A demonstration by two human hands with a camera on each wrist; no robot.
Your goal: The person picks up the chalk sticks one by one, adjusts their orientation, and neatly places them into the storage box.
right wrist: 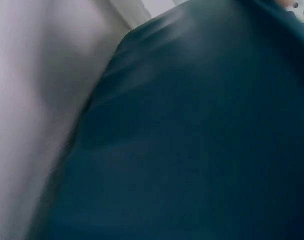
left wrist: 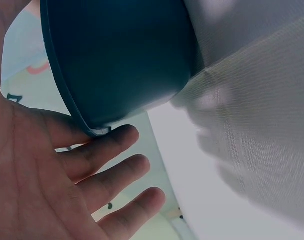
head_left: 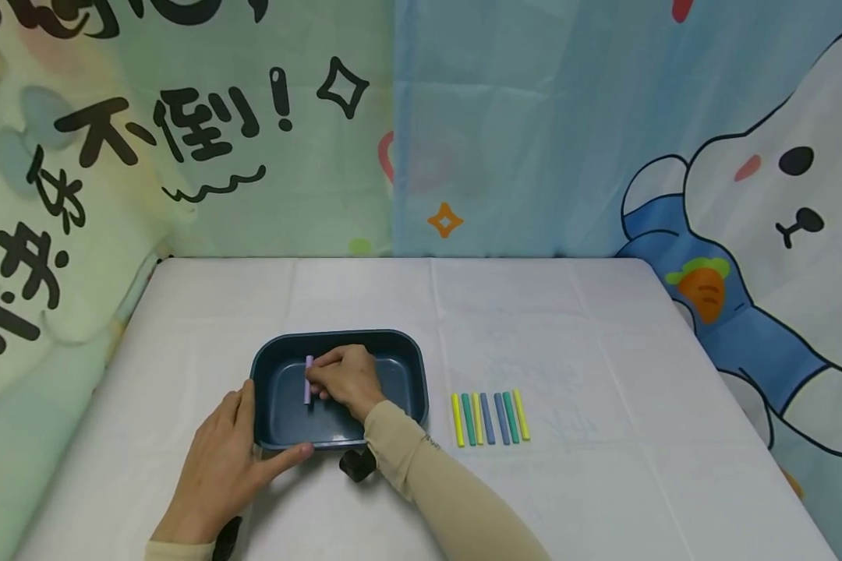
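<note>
A dark blue rectangular tray (head_left: pixel 274 389) stands on the table. Over its inside, my right hand (head_left: pixel 347 378) pinches a purple chalk stick (head_left: pixel 308 389) near the tray's left part; whether the stick touches the bottom I cannot tell. My left hand (head_left: pixel 228 460) rests against the tray's near left corner, its thumb along the front rim. In the left wrist view its fingers (left wrist: pixel 109 185) are spread and fairly straight, touching the outer wall (left wrist: pixel 121 60). The right wrist view holds mostly the tray's outer wall (right wrist: pixel 192 140), and the right hand's fingers are hidden there.
Right of the tray, several yellow, green and blue chalk sticks (head_left: pixel 489 418) lie side by side in a row. A white cloth (head_left: pixel 603 351) covers the table. Behind it hangs a printed backdrop (head_left: pixel 519 140) with a cartoon animal.
</note>
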